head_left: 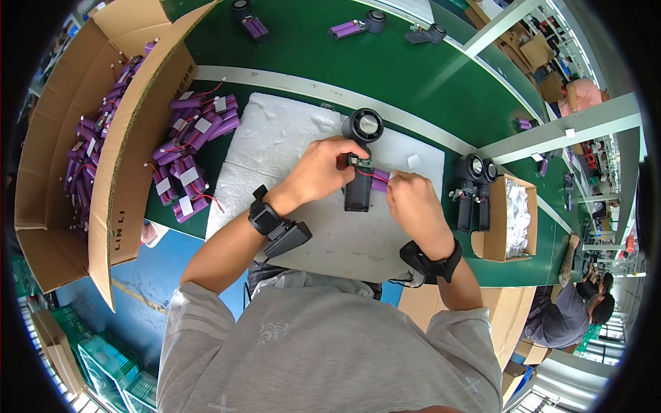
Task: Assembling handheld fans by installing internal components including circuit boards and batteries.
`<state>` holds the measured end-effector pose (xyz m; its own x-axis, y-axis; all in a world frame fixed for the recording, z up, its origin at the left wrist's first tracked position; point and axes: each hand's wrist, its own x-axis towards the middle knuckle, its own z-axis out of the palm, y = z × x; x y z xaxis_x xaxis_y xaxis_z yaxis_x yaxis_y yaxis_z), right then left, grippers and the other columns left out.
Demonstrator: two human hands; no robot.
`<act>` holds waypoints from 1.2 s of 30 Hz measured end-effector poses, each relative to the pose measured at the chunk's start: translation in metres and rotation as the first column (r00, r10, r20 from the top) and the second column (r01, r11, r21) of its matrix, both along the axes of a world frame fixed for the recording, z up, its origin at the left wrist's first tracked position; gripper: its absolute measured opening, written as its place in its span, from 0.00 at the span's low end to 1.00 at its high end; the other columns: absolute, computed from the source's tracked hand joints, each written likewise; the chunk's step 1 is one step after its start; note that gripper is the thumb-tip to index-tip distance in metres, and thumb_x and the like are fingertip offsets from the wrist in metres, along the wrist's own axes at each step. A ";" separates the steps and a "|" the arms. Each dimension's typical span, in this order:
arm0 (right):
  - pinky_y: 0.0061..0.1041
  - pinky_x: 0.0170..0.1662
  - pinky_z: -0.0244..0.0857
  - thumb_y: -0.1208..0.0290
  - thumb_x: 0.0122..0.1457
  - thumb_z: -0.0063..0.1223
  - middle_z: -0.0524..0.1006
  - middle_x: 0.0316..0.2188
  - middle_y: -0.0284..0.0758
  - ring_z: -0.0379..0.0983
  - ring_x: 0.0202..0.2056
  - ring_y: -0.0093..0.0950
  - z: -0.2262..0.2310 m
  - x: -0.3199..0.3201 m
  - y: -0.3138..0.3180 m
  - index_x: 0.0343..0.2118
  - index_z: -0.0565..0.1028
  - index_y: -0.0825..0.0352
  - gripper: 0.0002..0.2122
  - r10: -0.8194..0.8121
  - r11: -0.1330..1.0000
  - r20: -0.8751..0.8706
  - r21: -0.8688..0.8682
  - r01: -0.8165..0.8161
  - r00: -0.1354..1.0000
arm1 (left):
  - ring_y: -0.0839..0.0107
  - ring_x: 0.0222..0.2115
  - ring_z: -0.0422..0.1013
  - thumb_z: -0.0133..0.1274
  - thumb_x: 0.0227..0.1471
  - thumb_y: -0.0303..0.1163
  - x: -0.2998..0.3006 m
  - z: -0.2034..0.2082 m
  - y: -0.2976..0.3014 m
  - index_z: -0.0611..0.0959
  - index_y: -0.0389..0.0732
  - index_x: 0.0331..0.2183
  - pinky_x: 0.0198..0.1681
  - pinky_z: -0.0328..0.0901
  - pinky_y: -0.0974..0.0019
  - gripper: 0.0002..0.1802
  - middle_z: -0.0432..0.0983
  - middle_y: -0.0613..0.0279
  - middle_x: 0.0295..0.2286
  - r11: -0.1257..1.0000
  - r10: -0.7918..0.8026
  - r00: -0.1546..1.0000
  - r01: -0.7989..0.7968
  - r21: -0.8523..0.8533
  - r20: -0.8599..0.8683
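Observation:
A black handheld fan-like device (357, 196) lies on a white foam sheet (272, 138), its round head pointing away from me. A small green circuit board (361, 162) shows in its opened handle. My left hand (318, 168) is closed on the device, thumb and fingers around the board area. To the right of the handle, my right hand (418, 210) pinches a purple battery pack (379, 180), which sits beside the handle's edge. Red wire runs between the board and the pack. The fingertips of my right hand are partly hidden.
At left, a large cardboard box (113, 158) holds many purple packs, with a pile of packs (189, 151) beside it. Two black devices (473, 199) and a carton of white pieces (521, 220) stand at right. Several units lie across the green bench (296, 48). A person (564, 320) sits far right.

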<state>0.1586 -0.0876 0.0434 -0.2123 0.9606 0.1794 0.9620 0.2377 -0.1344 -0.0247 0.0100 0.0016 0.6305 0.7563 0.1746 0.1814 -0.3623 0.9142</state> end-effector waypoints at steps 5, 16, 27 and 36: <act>0.38 0.30 0.69 0.82 0.45 0.53 0.74 0.20 0.45 0.74 0.25 0.45 -0.002 -0.003 0.000 0.24 0.75 0.74 0.02 -0.020 1.000 -0.037 -0.012 0.020 0.999 | 0.66 0.26 0.73 0.54 0.39 0.18 0.000 -0.001 0.001 0.83 0.41 0.37 0.33 0.69 0.65 0.18 0.77 0.56 0.30 0.998 0.020 0.999 -0.017 -0.065 0.041; 0.27 0.28 0.69 0.80 0.44 0.56 0.77 0.20 0.43 0.76 0.21 0.37 0.001 0.033 0.008 0.25 0.78 0.72 0.04 -0.127 0.992 -0.366 -0.067 0.110 0.922 | 0.73 0.27 0.73 0.54 0.42 0.15 -0.001 0.004 -0.001 0.82 0.40 0.38 0.32 0.69 0.71 0.18 0.76 0.61 0.30 1.000 0.000 1.000 -0.001 -0.020 -0.022; 0.24 0.24 0.69 0.75 0.54 0.50 0.76 0.18 0.36 0.74 0.17 0.27 0.055 0.178 0.123 0.30 0.78 0.70 0.06 -0.683 0.714 0.047 -0.168 0.680 0.729 | 0.66 0.25 0.73 0.53 0.39 0.15 -0.002 0.004 -0.003 0.83 0.40 0.36 0.31 0.69 0.66 0.18 0.77 0.56 0.30 0.997 0.049 0.997 -0.045 -0.070 0.057; 0.31 0.38 0.73 0.73 0.56 0.43 0.78 0.39 0.42 0.77 0.37 0.32 0.016 0.202 0.271 0.53 0.69 0.68 0.20 -0.467 0.855 -0.056 -0.282 0.435 0.882 | 0.65 0.25 0.74 0.53 0.39 0.14 -0.006 0.002 0.000 0.83 0.39 0.35 0.30 0.69 0.66 0.17 0.76 0.55 0.30 0.993 0.090 0.993 -0.084 -0.084 0.070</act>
